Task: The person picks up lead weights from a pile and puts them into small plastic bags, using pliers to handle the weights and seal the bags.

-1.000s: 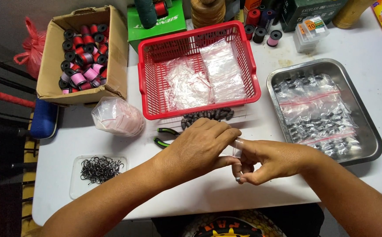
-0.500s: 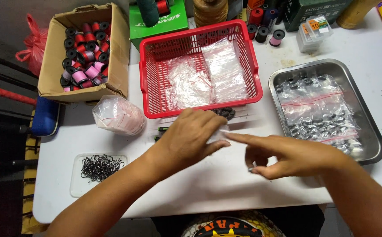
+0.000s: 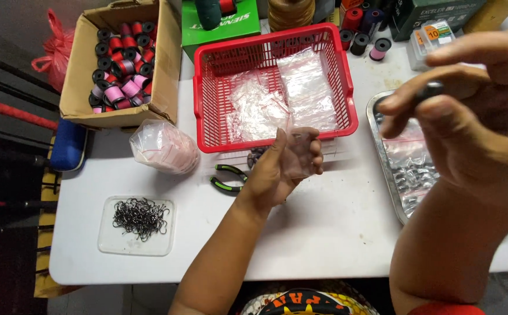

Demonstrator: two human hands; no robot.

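The left hand [image 3: 280, 169] gripped a small clear bag [image 3: 296, 153] open-palmed while the right hand [image 3: 470, 116] fingers pinched a dark sinker [image 3: 429, 90], which risked dropping if misaligned.

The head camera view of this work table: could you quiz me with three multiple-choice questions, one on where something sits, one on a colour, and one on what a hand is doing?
1. Where do the dark hooks lie?
A. In the red basket
B. On a clear tray at the near left of the table
C. In the cardboard box

2. What colour is the basket holding the clear bags?
A. Red
B. Blue
C. Yellow

3. What is the left hand doing?
A. Lying flat on the table
B. Gripping the pliers
C. Holding a small clear bag

Answers: 1 B, the hooks sit heaped on the clear tray near the table's front left. 2 A, its mesh walls are red. 3 C, the small clear bag shows in its fingers while the pliers lie untouched.
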